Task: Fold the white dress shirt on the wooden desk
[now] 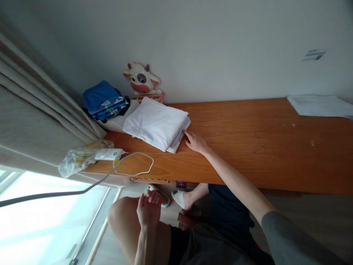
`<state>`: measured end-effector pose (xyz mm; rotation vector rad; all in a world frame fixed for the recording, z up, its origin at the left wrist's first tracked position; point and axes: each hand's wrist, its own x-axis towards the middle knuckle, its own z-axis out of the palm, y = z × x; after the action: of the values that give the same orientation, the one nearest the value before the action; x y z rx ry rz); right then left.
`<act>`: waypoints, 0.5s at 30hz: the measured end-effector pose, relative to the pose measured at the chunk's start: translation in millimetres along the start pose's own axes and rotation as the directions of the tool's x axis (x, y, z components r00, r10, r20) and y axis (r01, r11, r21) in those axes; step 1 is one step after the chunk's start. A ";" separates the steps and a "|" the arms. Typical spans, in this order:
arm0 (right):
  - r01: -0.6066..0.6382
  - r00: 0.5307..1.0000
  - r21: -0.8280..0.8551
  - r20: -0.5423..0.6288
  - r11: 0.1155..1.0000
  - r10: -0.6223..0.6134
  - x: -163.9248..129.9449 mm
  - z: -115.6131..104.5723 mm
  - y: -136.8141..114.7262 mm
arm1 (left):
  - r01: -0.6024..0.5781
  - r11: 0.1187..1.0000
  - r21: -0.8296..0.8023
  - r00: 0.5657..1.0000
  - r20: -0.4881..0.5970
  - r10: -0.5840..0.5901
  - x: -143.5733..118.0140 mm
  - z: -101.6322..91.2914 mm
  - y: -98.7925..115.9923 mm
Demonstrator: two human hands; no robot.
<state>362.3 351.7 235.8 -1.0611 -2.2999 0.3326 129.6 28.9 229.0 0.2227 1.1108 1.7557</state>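
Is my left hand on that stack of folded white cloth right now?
No, your left hand is over your thigh, while your right hand is at the edge of the folded white cloth.

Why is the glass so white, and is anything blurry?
In the head view, the glass below the curtain glares almost white, probably from strong daylight; in the same head view, the wall mark is too blurry to read; also in the head view, the right hand at the white cloth has a clearer outline.
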 end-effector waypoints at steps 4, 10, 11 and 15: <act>0.001 1.000 0.016 0.004 1.000 -0.001 0.4 -0.5 1.8 | 0.230 0.949 -0.217 0.969 0.141 -0.203 -17.0 20.0 -34.6; 0.004 1.000 0.036 -0.009 0.999 -0.003 1.2 0.2 4.1 | 0.299 0.917 -0.264 0.948 -0.030 -0.318 -16.3 -18.7 -76.2; 0.006 1.000 0.036 -0.012 0.999 -0.006 1.4 0.4 4.3 | 0.281 0.921 -0.270 0.951 -0.048 -0.304 -14.0 -21.7 -80.0; 0.029 0.999 0.057 -0.018 0.998 -0.028 2.3 1.8 5.5 | 0.199 0.938 -0.284 0.953 -0.166 -0.253 -7.9 -17.7 -90.7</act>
<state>363.4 357.1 232.8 -0.9983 -2.2744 0.3741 181.3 18.9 152.7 -0.2440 0.9849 1.7200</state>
